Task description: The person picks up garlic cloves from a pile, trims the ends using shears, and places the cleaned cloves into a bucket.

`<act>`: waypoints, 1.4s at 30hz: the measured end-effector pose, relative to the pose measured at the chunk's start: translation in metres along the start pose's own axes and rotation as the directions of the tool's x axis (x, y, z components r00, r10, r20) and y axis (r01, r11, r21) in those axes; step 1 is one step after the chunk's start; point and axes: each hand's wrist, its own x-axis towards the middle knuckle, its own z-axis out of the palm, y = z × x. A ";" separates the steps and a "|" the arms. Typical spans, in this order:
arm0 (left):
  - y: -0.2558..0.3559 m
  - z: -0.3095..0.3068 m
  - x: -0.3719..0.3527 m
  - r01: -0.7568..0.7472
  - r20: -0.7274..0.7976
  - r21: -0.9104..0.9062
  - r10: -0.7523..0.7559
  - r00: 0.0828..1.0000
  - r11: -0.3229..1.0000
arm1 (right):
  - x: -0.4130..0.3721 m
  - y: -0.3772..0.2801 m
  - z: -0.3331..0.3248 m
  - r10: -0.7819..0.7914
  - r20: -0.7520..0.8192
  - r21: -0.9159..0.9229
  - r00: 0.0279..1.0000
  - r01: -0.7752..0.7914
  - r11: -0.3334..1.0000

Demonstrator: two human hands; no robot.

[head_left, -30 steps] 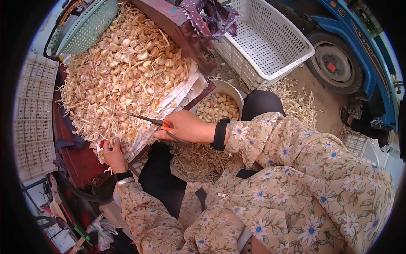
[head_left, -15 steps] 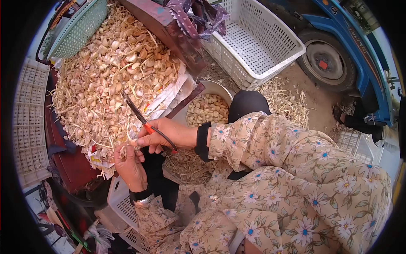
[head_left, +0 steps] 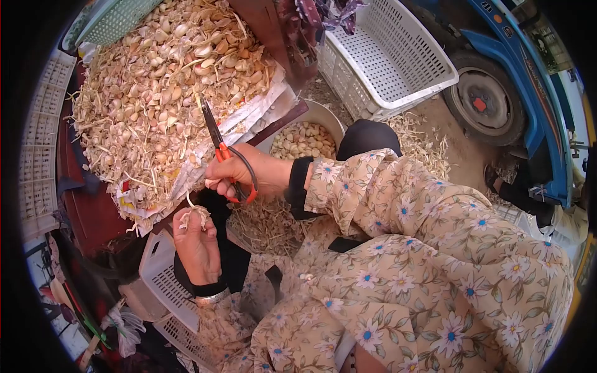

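My left hand (head_left: 198, 250) is closed round a stem with papery garlic skin (head_left: 195, 216) at its fingertips. Above it and to its right, my right hand (head_left: 252, 171) grips red-handled scissors (head_left: 222, 149), whose dark blades point up over the garlic pile. Something pale, perhaps a clove, shows at the right fingertips, partly hidden. The hands are apart. Loose garlic cloves and dry skins (head_left: 155, 93) are heaped on the table at the upper left. Beyond my right wrist, a round pail (head_left: 326, 115) holds cloves.
A white crate (head_left: 404, 102) stands at the upper right, beside a blue vehicle's wheel (head_left: 482, 98). Skins and stems (head_left: 270, 227) lie below my right forearm. Another white crate (head_left: 163, 273) is at the lower left, and a green basket (head_left: 118, 22) at the upper left.
My hands have separated: the left has moved down with the stem and skin, while the right has lifted slightly with the scissors. The view has shifted a little.
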 end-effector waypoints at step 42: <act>0.031 -0.056 0.133 -0.463 0.507 0.860 0.263 0.821 -0.213 | -0.002 0.007 -0.001 -0.553 0.089 -0.811 0.828 0.383 0.442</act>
